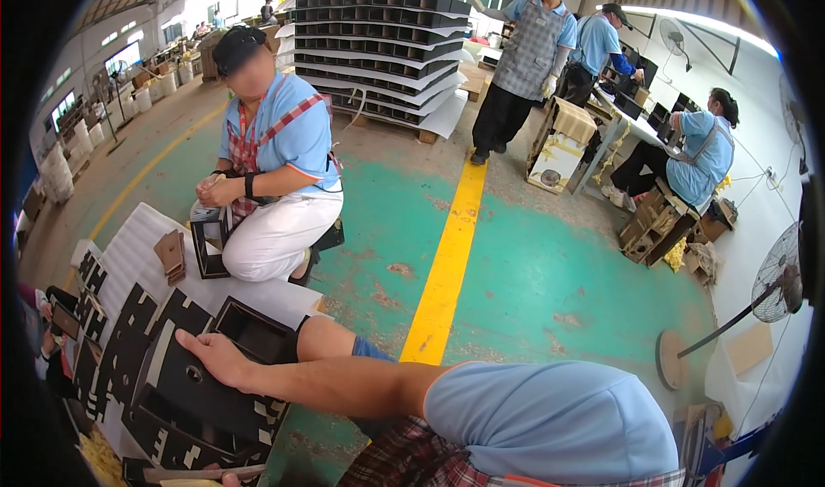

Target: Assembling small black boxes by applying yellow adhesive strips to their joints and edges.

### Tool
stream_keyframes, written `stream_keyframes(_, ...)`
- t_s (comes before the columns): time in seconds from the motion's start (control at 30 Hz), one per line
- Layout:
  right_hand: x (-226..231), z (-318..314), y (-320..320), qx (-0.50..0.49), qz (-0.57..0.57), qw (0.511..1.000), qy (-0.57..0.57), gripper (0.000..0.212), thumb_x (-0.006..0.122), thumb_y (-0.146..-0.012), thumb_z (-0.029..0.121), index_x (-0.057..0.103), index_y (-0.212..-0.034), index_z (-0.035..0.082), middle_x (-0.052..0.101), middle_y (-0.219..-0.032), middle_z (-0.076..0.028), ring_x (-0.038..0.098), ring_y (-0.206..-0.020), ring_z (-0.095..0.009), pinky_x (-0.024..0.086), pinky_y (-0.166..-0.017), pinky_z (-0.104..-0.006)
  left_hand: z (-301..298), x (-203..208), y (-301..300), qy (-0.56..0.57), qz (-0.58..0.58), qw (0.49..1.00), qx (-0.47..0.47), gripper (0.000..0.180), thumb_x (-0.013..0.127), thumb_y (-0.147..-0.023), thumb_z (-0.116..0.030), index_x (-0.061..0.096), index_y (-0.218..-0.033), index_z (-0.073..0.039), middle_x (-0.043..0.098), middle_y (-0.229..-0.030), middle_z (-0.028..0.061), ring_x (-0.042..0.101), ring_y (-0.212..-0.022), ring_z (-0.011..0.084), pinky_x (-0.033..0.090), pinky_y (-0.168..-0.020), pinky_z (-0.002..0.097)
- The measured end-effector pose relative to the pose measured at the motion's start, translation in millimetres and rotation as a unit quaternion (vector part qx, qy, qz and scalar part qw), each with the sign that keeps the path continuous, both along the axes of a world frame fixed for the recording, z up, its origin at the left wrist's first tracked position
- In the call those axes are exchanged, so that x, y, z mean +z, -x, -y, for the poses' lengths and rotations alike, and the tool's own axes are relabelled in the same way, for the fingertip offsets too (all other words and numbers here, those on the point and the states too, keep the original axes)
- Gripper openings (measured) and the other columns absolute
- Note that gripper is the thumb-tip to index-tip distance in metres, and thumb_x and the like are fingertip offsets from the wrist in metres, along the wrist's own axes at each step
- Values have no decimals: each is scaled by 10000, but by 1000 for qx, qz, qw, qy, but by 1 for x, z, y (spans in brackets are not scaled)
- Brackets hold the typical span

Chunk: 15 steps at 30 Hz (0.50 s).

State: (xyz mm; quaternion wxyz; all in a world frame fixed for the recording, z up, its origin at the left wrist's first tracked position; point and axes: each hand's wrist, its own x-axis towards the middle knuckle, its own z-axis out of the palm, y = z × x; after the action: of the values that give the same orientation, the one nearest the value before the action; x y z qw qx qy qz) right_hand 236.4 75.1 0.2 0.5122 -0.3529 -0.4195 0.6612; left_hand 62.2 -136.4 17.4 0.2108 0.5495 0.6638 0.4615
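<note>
My right hand (225,362) reaches across to the left and grips a black box-like wooden piece (176,392) by its upper edge, the thumb lying along the top. A round hole shows in its panel beside the hand, and pale strips mark its edges. Some of the right fingers are hidden. At the bottom edge, only a little of my left hand (230,480) shows, its fingertips closed against a thin brown board (202,472). An open black box (253,332) sits just beyond my right hand, by my knee.
Black slotted panels (129,332) lie on white foam sheeting (142,234), near stacked brown pieces (172,257). A co-worker (279,161) kneels beyond with a black box (209,238). Stacked black trays (378,49) stand behind. A floor fan (773,276) is at right; other people work farther back.
</note>
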Motion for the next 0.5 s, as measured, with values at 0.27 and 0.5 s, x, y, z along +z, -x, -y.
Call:
stream_keyframes(0.27,-13,-13,-8,-31,-36,998,34,697,537,-1027,648,764,-1048,-11,746,-904,-51,685,-761,-131,555,-757,-291,15,10,23,-32,145,989,21,357,701,-1027,-285,719,-1068,69,742,-954,167,669,-839,245,534,-753,388)
stream_keyframes(0.5,-11,-13,-17,14,-40,996,76,630,558,-1038,605,763,-1051,9,746,-901,-36,678,-745,-101,555,-717,-264,24,27,-15,266,-215,903,259,832,552,-903,-773,739,-1234,-32,741,-1159,236,679,-1067,456,505,-935,527)
